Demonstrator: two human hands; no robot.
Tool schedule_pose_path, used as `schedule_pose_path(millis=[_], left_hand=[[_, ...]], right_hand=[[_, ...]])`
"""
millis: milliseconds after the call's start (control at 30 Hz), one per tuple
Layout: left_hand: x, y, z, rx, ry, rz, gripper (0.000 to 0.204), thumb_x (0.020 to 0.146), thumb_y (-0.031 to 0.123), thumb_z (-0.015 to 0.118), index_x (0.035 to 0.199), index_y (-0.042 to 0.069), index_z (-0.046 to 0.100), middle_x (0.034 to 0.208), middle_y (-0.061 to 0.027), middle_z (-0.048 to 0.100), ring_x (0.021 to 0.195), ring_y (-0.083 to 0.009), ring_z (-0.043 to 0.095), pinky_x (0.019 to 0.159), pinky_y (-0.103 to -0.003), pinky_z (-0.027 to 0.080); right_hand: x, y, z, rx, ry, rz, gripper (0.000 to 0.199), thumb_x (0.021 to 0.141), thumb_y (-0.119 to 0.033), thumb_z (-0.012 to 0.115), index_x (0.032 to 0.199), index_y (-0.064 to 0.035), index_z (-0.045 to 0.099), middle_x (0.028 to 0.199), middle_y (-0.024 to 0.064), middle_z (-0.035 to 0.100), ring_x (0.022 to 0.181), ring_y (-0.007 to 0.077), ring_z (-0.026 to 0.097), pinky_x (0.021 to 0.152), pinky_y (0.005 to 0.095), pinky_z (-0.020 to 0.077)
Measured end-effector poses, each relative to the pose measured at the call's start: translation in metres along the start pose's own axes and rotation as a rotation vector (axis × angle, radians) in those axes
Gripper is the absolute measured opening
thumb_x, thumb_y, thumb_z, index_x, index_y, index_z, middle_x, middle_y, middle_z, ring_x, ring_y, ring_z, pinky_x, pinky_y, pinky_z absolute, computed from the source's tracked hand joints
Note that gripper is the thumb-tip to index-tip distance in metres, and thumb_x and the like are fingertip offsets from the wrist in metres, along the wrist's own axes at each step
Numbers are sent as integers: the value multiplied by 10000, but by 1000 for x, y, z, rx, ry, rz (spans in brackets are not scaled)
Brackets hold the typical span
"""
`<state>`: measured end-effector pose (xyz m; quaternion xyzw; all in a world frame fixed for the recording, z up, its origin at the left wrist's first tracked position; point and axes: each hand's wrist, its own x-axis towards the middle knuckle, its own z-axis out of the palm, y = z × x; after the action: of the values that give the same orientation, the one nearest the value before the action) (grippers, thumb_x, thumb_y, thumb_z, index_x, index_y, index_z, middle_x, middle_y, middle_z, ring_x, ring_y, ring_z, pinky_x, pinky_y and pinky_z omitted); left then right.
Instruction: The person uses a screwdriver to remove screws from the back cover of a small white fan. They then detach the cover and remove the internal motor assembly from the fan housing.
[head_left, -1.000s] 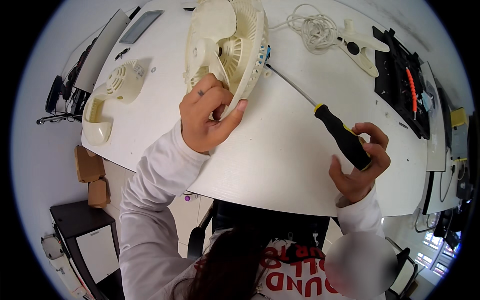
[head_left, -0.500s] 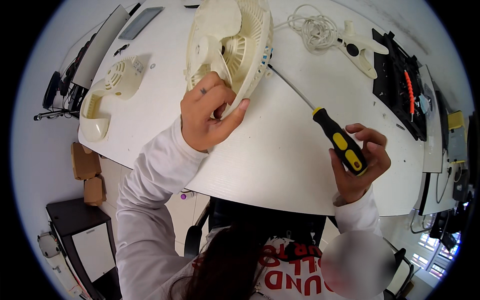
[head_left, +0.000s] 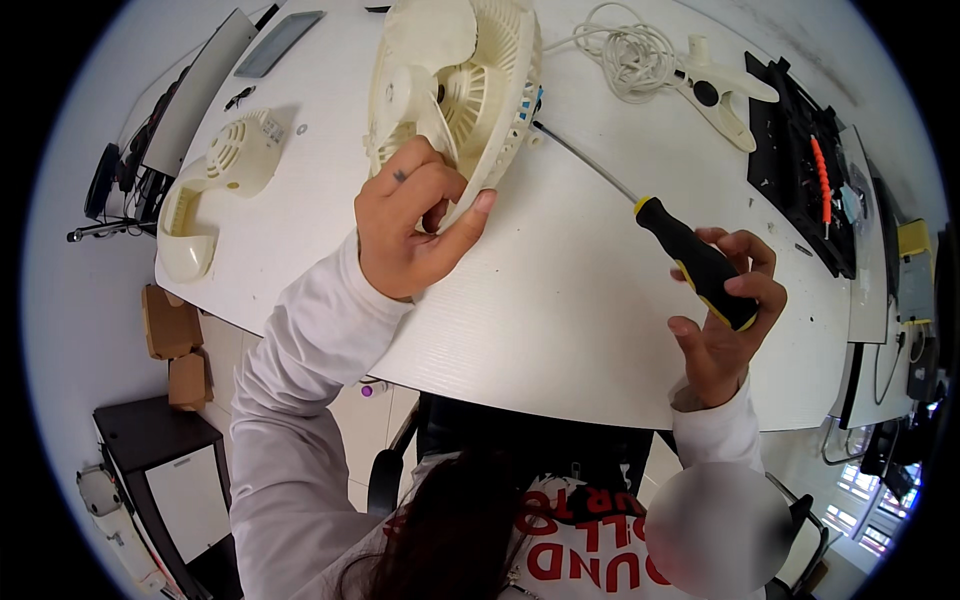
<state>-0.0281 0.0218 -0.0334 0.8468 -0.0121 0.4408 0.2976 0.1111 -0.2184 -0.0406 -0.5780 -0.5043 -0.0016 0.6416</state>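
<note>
Fan (head_left: 455, 100) stands tilted at the upper centre of the frame, its rim held by the left hand (head_left: 415, 230), thumb outside and fingers curled inside. Right of centre, the right hand (head_left: 722, 350) has its fingers loosely curled round the handle of a screwdriver (head_left: 693, 250), thumb off it, the tip close by the rim, whether touching I cannot tell. A coiled cable (head_left: 628, 65) lies upper right.

A white-sleeved left arm (head_left: 320, 325) slants upward from the lower left, ending in the left hand (head_left: 412, 235), its fingers (head_left: 425, 182) bent inward and its thumb (head_left: 462, 235) extended (one finger bears a small dark mark (head_left: 400, 176)). The right hand (head_left: 728, 335) is raised, fingers loosely curled, thumb standing apart.
</note>
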Motion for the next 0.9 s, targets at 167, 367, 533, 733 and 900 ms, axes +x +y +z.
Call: schedule_pose_path(millis=[167, 367, 533, 733, 900], left_hand=[[1, 1, 0, 3, 3, 7, 194, 700, 0, 668, 659, 19, 480, 647, -32, 393, 482, -88, 307, 439, -237, 213], [-1, 0, 0, 15, -7, 4, 184, 702, 1, 666, 664, 17, 487, 649, -31, 389, 483, -90, 311, 439, -238, 215], [3, -2, 1, 17, 23, 43, 187, 666, 12, 697, 659, 36, 512, 615, -27, 402, 436, -92, 338, 391, -242, 252], [1, -1, 1, 22, 19, 29, 186, 666, 14, 698, 659, 34, 513, 620, -26, 402, 437, -93, 336, 392, -242, 252], [1, -2, 1, 26, 8, 37, 180, 674, 13, 690, 662, 25, 510, 631, -32, 408, 454, -94, 331, 407, -240, 244]], right_hand=[[-2, 2, -13, -189, -98, 7, 471, 691, 33, 702, 1060, -114, 449, 1111, 156, 460, 1060, 315, 517, 822, 367, 518], [2, -6, -4, 29, 29, 265, 416, 679, 105, 629, 1025, -99, 520, 1189, 176, 451, 1094, 321, 506, 789, 330, 541], [5, -1, -13, 86, -198, 233, 333, 682, 44, 682, 972, -97, 595, 1179, 135, 405, 1132, 345, 473, 821, 375, 533], [6, -6, -7, 113, -105, 252, 439, 641, 43, 730, 1039, -55, 572, 1044, 129, 542, 1127, 380, 495, 989, 454, 386], [4, -2, -4, 45, -150, 164, 429, 638, 123, 680, 1002, -42, 523, 1053, 153, 606, 1126, 368, 501, 984, 443, 403]])
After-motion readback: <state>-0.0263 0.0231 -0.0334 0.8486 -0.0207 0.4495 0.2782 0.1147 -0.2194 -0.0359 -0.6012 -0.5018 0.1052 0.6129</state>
